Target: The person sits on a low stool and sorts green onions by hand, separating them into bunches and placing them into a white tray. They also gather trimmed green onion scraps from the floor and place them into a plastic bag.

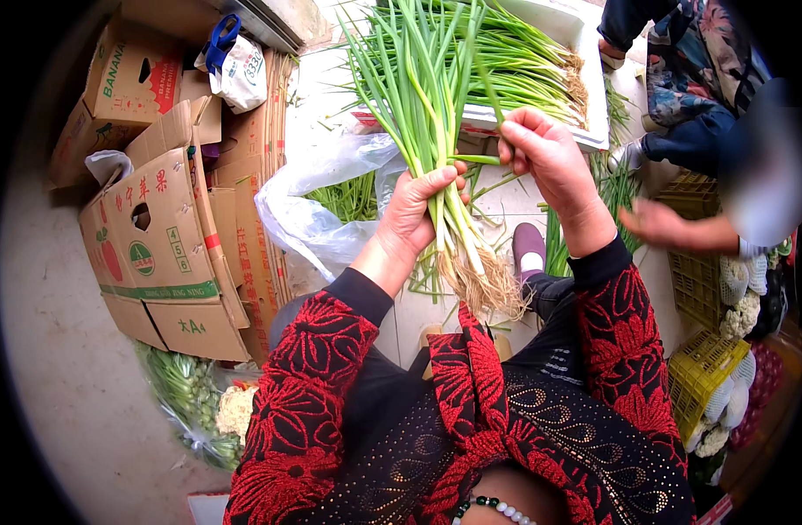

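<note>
A bunch of green onions [433, 98] is gripped near its pale stems by my left hand [416, 207]. Its leaves point away from me and its stringy brown roots [483, 282] hang toward my lap. Right of the bunch, my right hand [548, 154] pinches a thin green leaf between thumb and fingertips. Another green piece stretches from the bunch to the curled fingers of that hand. Just beyond, a white foam box [591, 79] holds many more green onions [525, 72], roots to the right.
Flattened cardboard boxes [168, 243] lean at the left, near a white bag [240, 72]. A clear plastic bag [315, 190] holds green scraps. Trimmings litter the tiled floor [414, 321]. At right, another person's hand [663, 226] reaches past yellow crates [706, 367] and cauliflower [741, 315].
</note>
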{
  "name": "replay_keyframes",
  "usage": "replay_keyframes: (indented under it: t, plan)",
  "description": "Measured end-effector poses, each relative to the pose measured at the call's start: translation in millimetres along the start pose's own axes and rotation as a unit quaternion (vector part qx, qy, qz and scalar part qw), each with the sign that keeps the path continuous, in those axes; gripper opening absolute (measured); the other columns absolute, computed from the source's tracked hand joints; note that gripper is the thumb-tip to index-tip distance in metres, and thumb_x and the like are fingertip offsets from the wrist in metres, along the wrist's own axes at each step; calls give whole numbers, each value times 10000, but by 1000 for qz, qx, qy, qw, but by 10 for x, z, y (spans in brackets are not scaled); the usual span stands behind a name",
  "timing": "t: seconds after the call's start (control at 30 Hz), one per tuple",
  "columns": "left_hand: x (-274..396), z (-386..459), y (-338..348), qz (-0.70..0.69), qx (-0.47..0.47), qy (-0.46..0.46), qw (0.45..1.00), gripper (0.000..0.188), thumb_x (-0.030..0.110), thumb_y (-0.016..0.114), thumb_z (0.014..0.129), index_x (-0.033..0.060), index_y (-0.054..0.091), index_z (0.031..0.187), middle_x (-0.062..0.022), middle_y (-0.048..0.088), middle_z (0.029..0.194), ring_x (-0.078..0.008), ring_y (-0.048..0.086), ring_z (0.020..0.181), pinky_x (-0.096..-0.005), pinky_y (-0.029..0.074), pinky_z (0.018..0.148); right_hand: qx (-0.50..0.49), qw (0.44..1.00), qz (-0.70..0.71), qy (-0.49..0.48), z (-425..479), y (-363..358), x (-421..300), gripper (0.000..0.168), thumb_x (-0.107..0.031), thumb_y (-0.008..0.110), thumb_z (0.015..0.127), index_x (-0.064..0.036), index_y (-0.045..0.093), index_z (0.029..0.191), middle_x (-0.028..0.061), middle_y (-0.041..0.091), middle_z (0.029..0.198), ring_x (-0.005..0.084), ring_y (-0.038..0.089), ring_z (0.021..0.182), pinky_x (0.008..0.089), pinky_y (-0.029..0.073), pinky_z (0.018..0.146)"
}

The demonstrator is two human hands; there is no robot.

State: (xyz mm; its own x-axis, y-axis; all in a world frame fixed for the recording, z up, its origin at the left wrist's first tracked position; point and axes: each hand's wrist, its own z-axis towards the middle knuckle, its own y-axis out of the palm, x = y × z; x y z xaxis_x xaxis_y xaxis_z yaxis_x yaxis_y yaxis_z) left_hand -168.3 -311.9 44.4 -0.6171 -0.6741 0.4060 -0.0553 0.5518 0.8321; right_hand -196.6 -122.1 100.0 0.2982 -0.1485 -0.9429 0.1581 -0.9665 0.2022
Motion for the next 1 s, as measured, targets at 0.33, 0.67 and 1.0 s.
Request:
replay_keyframes:
  t: [0.33,0.67,1.0]
  plan:
    - [-29,87,-12,3,66,64,996,235,66,637,753,-21,565,960,-94,614,876,-190,605,766,-316,519,706,-61,935,-348,-12,-130,197,130,285,-291,652,738,-21,635,828,111,606,659,185,582,585,304,449,563]
    - [44,36,86,68,22,63,995,295,1,636,667,-40,543,945,-96,600,818,-181,608,701,-283,517,652,-86,901,-416,-81,-184,306,136,261,-335,641,726,-112,649,862,123,601,669,288,587,620,351,453,572]
    - [295,145,-51,40,130,115,984,219,-25,607,692,-59,517,888,-112,564,721,-195,579,613,-287,520,609,-98,842,-523,-94,-317,265,83,223,-312,619,713,-90,617,692,146,555,593,328,560,587,411,436,536]
